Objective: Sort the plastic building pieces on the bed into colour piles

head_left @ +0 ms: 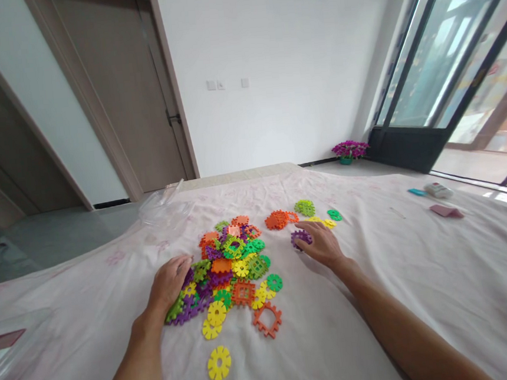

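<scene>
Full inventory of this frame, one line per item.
Toy pile: many pieces, mixed colours, cloth centre.
Small group: several pieces, orange green yellow, right of pile.
Yellow round piece: one, alone, nearest the camera.
Orange square piece: one, front of pile.
Cloth: one, white with pink print, under everything.
Plastic bag: one, clear, behind pile.
Flower pot: one, purple blooms, floor by far wall.
Door: one, brown, far left wall.
Left hand: one, on pile's left edge.
Right hand: one, over a purple piece.

Left hand (169, 283) and right hand (320, 243) both bare, forearms (403, 330) bare too, uncovered down to the bottom frame edge.
</scene>
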Action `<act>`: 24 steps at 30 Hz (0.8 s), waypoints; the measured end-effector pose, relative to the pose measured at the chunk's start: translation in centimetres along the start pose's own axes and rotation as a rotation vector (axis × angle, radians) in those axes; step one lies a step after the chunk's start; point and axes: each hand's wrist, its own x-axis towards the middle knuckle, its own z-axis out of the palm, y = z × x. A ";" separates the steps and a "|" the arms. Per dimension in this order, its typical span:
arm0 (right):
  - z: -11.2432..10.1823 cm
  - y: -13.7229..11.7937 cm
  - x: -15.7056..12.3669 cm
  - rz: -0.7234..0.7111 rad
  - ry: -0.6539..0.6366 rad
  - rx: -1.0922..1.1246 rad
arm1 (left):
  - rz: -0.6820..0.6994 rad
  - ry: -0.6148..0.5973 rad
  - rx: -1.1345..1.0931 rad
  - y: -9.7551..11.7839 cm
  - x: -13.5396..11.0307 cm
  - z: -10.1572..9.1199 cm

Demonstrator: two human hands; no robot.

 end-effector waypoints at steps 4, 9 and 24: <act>1.5 -3.1 1.0 -0.109 -0.061 0.097 | 0.070 -0.030 0.052 0.1 0.2 0.8; 4.7 -8.7 3.4 -0.311 -0.163 0.209 | 0.060 -0.037 -0.008 -0.1 0.1 1.0; 7.2 -9.6 3.5 -0.360 -0.139 0.326 | -0.015 0.000 -0.102 -0.3 0.5 1.0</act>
